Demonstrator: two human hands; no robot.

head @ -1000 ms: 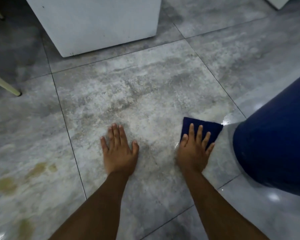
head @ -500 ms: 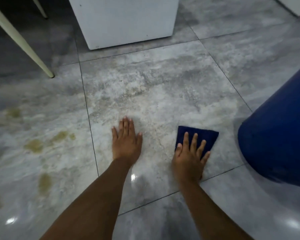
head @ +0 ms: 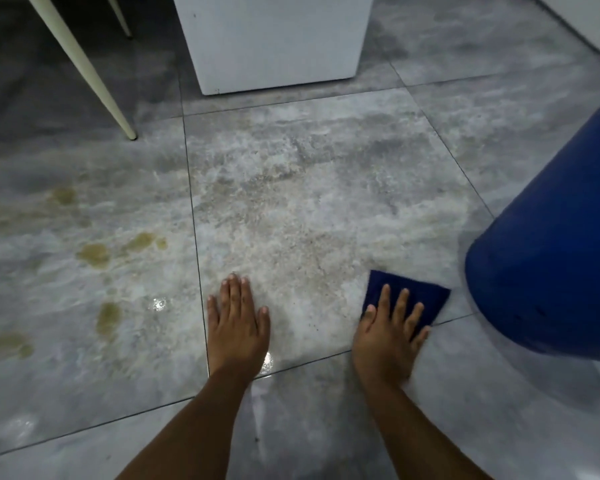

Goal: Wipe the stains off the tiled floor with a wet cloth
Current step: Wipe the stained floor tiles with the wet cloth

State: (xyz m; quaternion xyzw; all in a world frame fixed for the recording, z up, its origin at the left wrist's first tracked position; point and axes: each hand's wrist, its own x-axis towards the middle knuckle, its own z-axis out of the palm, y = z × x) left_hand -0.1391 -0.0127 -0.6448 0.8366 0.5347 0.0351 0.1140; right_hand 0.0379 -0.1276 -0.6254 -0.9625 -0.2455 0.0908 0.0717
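Note:
The grey tiled floor (head: 326, 174) fills the view, with a pale gritty smear across the middle tile. A folded dark blue cloth (head: 416, 292) lies flat near that tile's lower right corner. My right hand (head: 387, 337) presses on it, fingers spread over its near half. My left hand (head: 238, 323) rests flat on the same tile, palm down, holding nothing. Yellowish-brown stains (head: 94, 252) dot the tile to the left, well apart from the cloth.
A large blue bucket (head: 548, 265) stands close to the right of the cloth. A white cabinet base (head: 274, 46) sits ahead, another white edge (head: 589, 19) at top right. Slanted cream chair legs (head: 84, 71) reach the floor at upper left.
The view has swung left, bringing the stains further into sight. My right hand has drawn the cloth back toward me, down to the grout line; my left hand stays flat.

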